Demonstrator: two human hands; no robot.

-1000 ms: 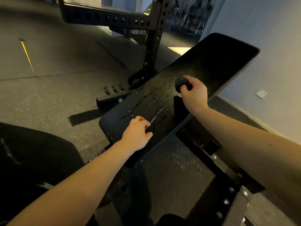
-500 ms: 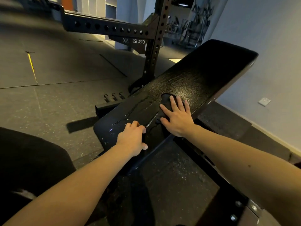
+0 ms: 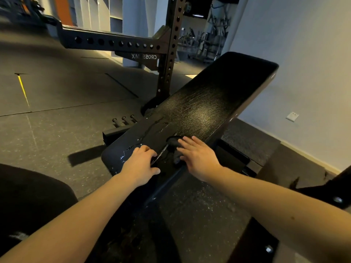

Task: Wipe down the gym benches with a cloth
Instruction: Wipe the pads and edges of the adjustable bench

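Press small dark cloth (image 3: 173, 144) flat under straight-fingered right hand (image 3: 197, 158), sweeping toward 1 o'clock along long black textured bench pad (image 3: 218, 95). Brace with curled left hand (image 3: 139, 164) at cloth's 9 o'clock; cannot tell whether gripping anything.

Printed in white on the dark plate (image 3: 139, 62) of the far rack (image 3: 169, 76): mirrored lettering, readable as "CROSS" then "AX", one letter blurred.

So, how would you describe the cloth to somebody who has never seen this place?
Start at the long black bench pad that slants up toward the pale wall. Near its lower end, the cloth lies under the straight fingers of the right hand. It is a small dark crumpled lump, while the pad around it is flat and glossy.
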